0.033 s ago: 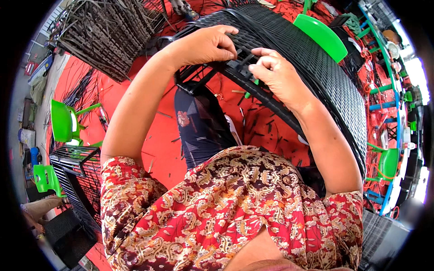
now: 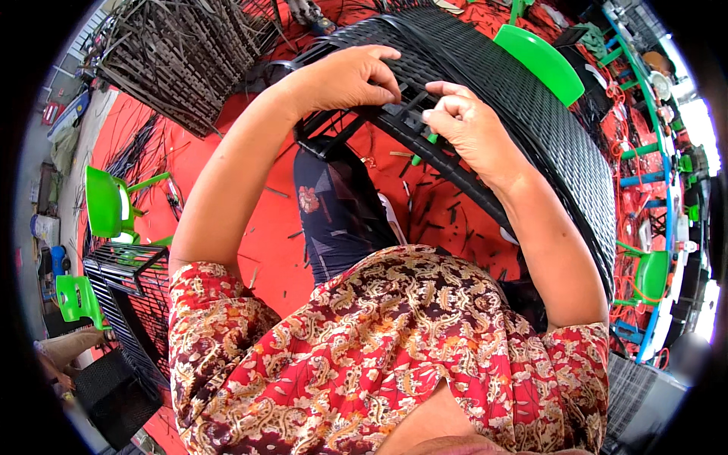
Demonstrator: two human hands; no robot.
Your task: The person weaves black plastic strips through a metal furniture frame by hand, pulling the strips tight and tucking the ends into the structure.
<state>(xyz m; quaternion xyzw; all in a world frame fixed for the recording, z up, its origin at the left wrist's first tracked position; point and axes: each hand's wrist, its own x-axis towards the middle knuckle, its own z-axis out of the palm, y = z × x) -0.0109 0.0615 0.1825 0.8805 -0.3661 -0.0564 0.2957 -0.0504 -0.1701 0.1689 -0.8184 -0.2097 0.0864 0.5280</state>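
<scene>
A large black woven piece of wicker furniture [image 2: 523,106] lies on its side before me, its slim frame bar [image 2: 436,158] toward my legs. At the frame's open edge, a flat black weaving strip [image 2: 414,100] shows between my hands. My left hand [image 2: 349,78] is closed, thumb and forefinger pinched at the strip's left side. On the other side my right hand [image 2: 472,125] is closed too, its thumb and forefinger pressed together against the strip. The fingertips partly hide where they grip.
A bundle of dark strips [image 2: 178,57] stands at the far left. Green chairs [image 2: 105,203] and a black frame [image 2: 133,284] are to the left. A green chair back [image 2: 540,64] leans behind the wicker. Strip offcuts litter the red floor covering [image 2: 265,220]. Another person's arm [image 2: 68,353] shows at lower left.
Both hands have shifted very slightly to the right. My right fingertips have dipped a little closer to the frame edge.
</scene>
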